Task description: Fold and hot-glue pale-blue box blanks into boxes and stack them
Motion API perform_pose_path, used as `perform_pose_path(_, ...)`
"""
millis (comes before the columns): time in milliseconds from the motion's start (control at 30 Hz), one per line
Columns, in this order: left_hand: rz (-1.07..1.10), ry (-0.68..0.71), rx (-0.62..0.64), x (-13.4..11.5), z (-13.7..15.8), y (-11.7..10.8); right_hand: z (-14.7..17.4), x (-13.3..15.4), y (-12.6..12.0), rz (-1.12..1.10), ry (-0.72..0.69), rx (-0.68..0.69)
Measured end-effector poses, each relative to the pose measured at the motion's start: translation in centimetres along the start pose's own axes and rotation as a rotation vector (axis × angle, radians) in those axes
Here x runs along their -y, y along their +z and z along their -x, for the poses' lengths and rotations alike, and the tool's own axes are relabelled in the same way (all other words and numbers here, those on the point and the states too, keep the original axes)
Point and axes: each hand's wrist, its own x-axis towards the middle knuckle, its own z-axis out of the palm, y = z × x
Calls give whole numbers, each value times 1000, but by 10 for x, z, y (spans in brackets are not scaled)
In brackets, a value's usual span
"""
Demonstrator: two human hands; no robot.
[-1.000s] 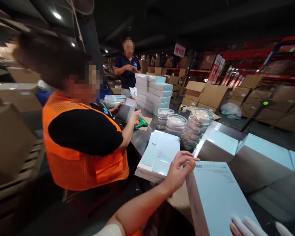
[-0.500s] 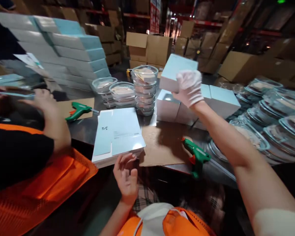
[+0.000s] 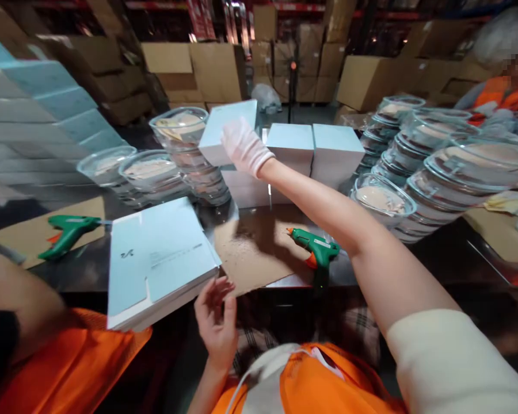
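My right hand (image 3: 244, 146), in a white glove, is stretched forward and grips a light blue and white box (image 3: 213, 135). The box is slightly tilted above the left end of a row of similar boxes (image 3: 290, 138); whether it rests on them I cannot tell. My bare left hand (image 3: 218, 322) is held palm up at the table's front edge, fingers loosely bent and apart, with nothing in it. Just beyond it lies a stack of flat light blue carton blanks (image 3: 168, 247). A green glue gun (image 3: 317, 247) lies on the right side of a cardboard sheet (image 3: 259, 253).
Stacked glass containers (image 3: 185, 138) stand behind the blanks, and more stacked glass containers (image 3: 440, 172) are at right. Another green glue gun (image 3: 71, 230) lies at left, near a co-worker's arm (image 3: 21, 276). Piled blue boxes (image 3: 38, 109) rise at far left. Another person (image 3: 505, 92) is at far right.
The view has turned right, so most things appear further left. My right hand still holds the box over the row. My left hand stays low and open near the blanks.
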Motion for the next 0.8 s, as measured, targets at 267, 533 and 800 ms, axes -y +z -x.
perform_pose_path(267, -32, -161, 12, 11, 1, 0, 21, -4, 16, -757, 195, 135)
perform_pose_path(533, 388, -262, 168, 7, -35, 33, 149, 65, -27, -2018, 303, -190)
perform_pose_path(800, 733, -375, 226, -13, -17, 109, 193, 158, -55, -3612, 1088, 67)
